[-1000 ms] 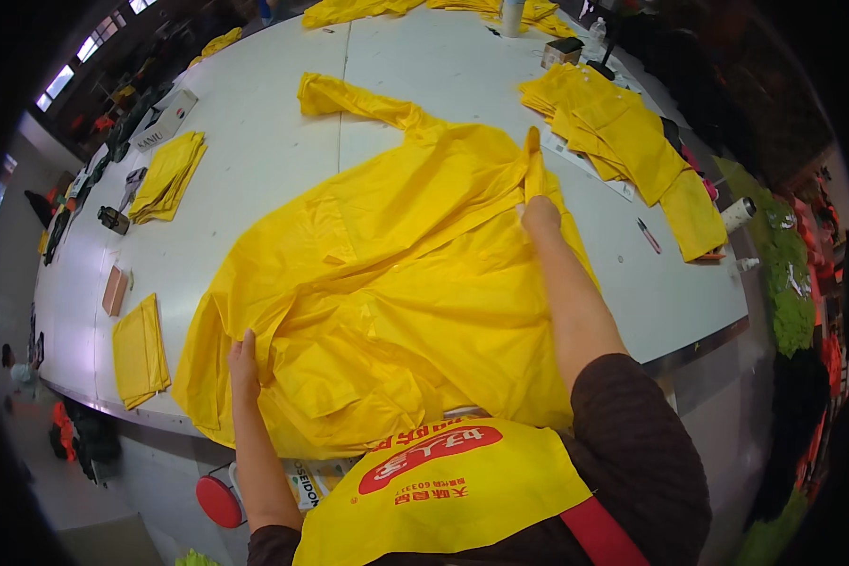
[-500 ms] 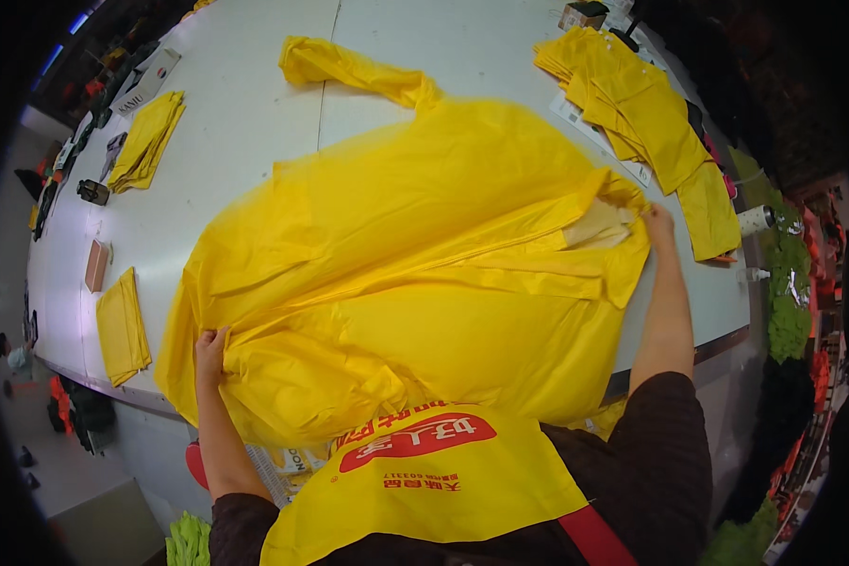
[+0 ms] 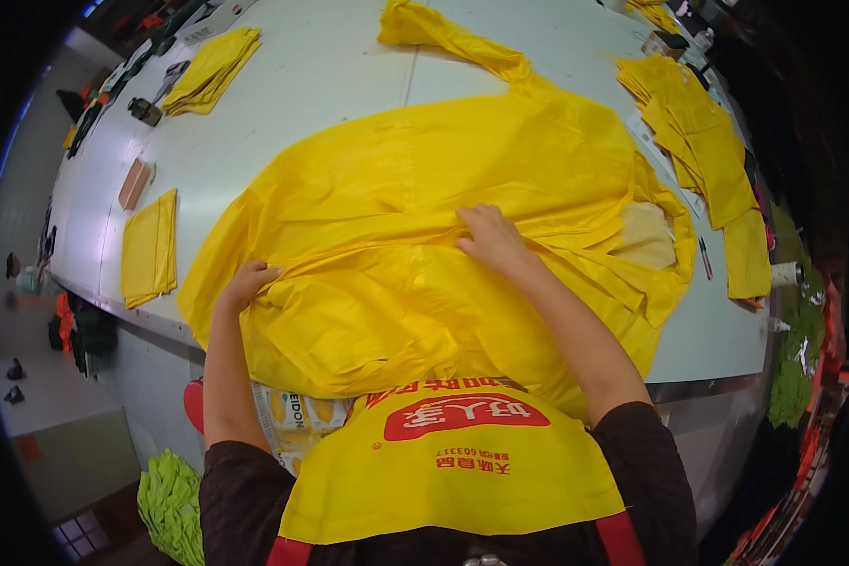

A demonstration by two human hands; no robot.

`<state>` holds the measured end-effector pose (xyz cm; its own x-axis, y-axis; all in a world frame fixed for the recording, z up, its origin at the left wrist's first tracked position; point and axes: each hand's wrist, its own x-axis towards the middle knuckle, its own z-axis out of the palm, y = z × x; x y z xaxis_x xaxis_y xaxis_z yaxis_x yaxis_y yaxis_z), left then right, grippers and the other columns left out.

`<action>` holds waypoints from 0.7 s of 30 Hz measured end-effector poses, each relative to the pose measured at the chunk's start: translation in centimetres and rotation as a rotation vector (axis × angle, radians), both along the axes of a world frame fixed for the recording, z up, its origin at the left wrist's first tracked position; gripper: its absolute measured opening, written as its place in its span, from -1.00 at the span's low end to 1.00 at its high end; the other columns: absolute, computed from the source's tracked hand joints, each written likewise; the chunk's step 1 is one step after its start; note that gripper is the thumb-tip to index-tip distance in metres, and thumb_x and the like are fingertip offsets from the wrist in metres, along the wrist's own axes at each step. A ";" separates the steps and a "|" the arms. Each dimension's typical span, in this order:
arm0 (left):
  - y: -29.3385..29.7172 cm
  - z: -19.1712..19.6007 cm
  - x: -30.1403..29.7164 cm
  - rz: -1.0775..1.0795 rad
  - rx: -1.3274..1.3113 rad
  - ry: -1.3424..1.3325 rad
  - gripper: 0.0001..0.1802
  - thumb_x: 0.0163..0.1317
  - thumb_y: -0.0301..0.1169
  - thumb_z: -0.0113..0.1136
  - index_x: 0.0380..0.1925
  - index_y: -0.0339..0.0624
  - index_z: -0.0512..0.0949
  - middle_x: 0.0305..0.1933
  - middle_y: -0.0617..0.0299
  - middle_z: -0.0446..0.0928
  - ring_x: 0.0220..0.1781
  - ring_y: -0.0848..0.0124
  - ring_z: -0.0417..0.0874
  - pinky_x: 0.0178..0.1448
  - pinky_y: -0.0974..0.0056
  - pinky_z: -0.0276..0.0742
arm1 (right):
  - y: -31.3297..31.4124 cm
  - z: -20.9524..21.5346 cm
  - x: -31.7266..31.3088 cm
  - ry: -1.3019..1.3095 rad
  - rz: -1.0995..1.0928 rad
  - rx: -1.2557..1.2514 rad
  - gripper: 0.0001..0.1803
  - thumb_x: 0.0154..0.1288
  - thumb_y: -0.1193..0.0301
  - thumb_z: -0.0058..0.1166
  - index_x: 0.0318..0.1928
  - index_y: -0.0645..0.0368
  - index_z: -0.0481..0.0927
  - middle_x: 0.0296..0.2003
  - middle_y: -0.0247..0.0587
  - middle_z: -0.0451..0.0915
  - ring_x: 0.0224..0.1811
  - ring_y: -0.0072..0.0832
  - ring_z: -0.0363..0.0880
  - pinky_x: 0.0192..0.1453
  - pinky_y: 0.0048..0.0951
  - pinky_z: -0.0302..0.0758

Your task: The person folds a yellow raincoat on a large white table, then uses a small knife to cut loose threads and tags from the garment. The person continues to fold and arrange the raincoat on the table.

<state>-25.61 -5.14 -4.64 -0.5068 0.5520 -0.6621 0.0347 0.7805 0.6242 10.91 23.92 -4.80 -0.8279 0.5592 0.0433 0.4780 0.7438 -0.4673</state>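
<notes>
A large yellow raincoat (image 3: pixel 349 179) of thin, smooth material lies spread over the white table, its near edge hanging toward my apron. One sleeve (image 3: pixel 462 42) stretches to the far side. A long front edge runs crosswise through the creased middle. My left hand (image 3: pixel 246 284) pinches this edge at the left end, fingers closed. Near the middle, my right hand (image 3: pixel 491 238) is bent over the same edge, with its thumb and fingers gripping the fabric. At the right end the collar opening shows a pale lining (image 3: pixel 646 236).
Folded yellow pieces (image 3: pixel 212 71) lie at the far left, and another folded piece (image 3: pixel 149 250) lies nearer. A small box (image 3: pixel 136 183) and a dark jar (image 3: pixel 144 111) stand between them. Stacked yellow pieces (image 3: pixel 693 141), a pen (image 3: pixel 705 258) and a thread cone (image 3: pixel 786 274) are at the right.
My right hand has left the collar end at the right and moved left to the middle of the front edge. My left hand still holds the left end. The view has shifted.
</notes>
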 end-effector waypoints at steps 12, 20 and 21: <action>-1.9 2.3 1.1 -0.006 0.423 -0.301 -0.64 0.05 -0.43 0.26 -0.12 -0.27 0.49 -0.16 0.32 0.55 -0.20 0.58 0.53 -0.08 0.48 0.41 | -6.3 1.9 3.8 0.150 0.477 0.047 -0.88 0.04 0.52 0.07 -0.33 0.19 0.53 -0.39 -0.19 0.50 -0.38 -0.28 0.49 -0.34 -0.37 0.45; -2.2 2.9 1.7 0.040 0.510 -0.309 -0.60 0.04 -0.49 0.24 -0.06 -0.26 0.47 -0.09 0.28 0.54 -0.12 0.54 0.53 -0.01 0.44 0.42 | -8.0 3.8 -9.3 0.017 -0.013 -0.324 -0.67 0.07 0.16 0.02 -0.39 0.20 0.58 -0.41 -0.03 0.59 -0.36 -0.16 0.56 -0.30 -0.24 0.47; -2.3 3.1 2.0 0.053 0.508 -0.288 -0.60 0.04 -0.49 0.24 -0.06 -0.27 0.47 -0.10 0.28 0.55 -0.13 0.54 0.53 -0.02 0.45 0.41 | -8.4 3.8 -10.9 -0.095 -0.013 -0.302 -0.60 0.05 0.09 0.03 -0.40 0.22 0.58 -0.39 -0.01 0.60 -0.32 -0.14 0.57 -0.28 -0.22 0.48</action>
<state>-23.64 -7.41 -1.53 -0.3815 0.8152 -0.4358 -0.2226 0.3766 0.8993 0.05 15.52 -1.00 -0.8131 0.5455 -0.2034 0.5385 0.5719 -0.6188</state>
